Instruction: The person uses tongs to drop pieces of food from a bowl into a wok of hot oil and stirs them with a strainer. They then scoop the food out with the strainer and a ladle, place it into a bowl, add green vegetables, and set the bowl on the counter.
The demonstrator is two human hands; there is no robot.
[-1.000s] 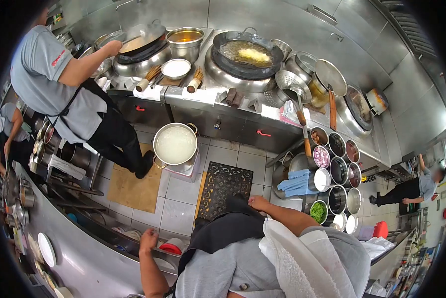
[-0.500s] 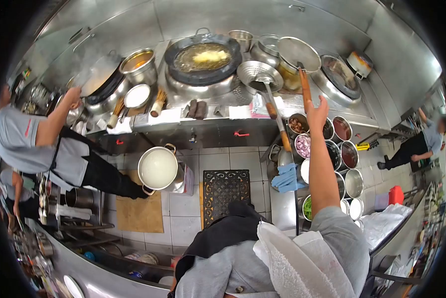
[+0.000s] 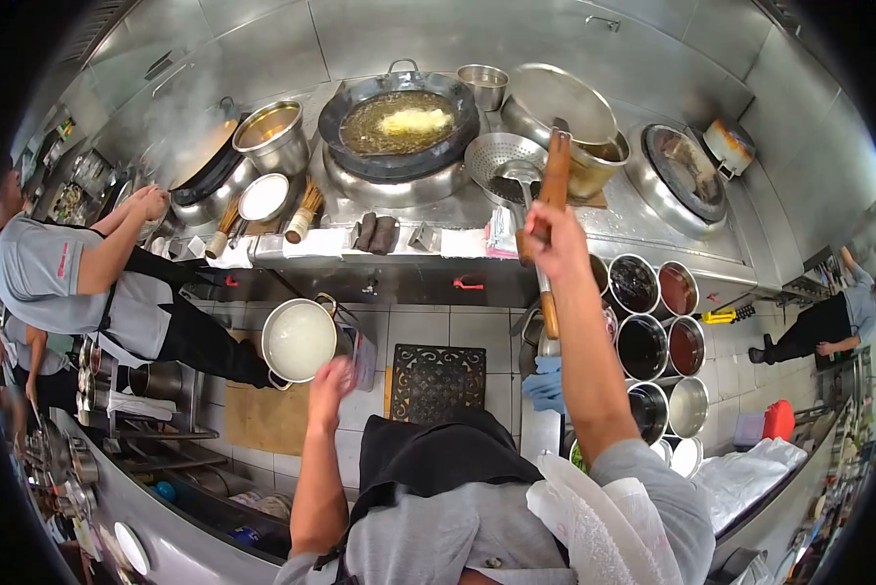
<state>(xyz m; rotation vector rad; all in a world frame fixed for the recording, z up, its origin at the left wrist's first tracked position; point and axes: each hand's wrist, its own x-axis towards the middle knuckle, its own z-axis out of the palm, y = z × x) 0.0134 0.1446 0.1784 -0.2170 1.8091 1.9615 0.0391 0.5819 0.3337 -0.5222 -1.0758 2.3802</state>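
My right hand (image 3: 559,244) grips the wooden handle (image 3: 556,171) of a large round strainer (image 3: 562,100), which is tilted above a metal pot (image 3: 597,174) at the back of the stove. Nothing shows in my left hand (image 3: 332,378), whose fingers are curled closed beside the pot of whitish liquid (image 3: 299,339). Pale yellow food (image 3: 416,121) floats in oil in the large wok (image 3: 399,161). Left of my right hand, a perforated ladle (image 3: 501,156) and a metal ladle (image 3: 524,174) rest on the stove.
A co-worker (image 3: 87,258) stands at a steaming wok (image 3: 204,161) on the left. Metal containers (image 3: 642,346) of sauces stand at the right, near a blue cloth (image 3: 545,384). Another person (image 3: 828,317) is at the far right.
My right hand has moved left with the strainer, which has shifted left too. My left hand has come into view. The co-worker's hands are now together.
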